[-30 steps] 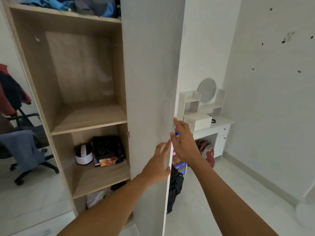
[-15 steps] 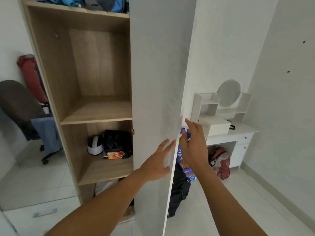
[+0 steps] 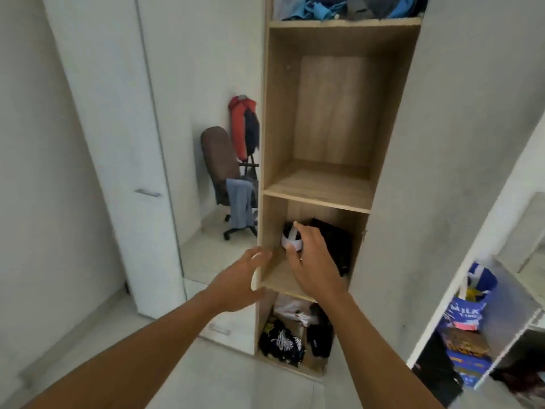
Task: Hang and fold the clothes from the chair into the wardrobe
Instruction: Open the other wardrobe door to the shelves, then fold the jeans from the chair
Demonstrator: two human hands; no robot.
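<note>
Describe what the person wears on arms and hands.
Nothing visible: both forearms are bare to the frame edge, with no sleeves, gloves or watch on the left hand or right hand. A small speck near the right thumb is too blurred to identify.

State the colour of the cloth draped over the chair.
Greyish blue cloth, clearest in the head view.

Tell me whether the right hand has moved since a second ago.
Yes. The right hand has left the outer edge of the wardrobe door and gone leftward past it, into the lower shelf, at the white round object.
</note>
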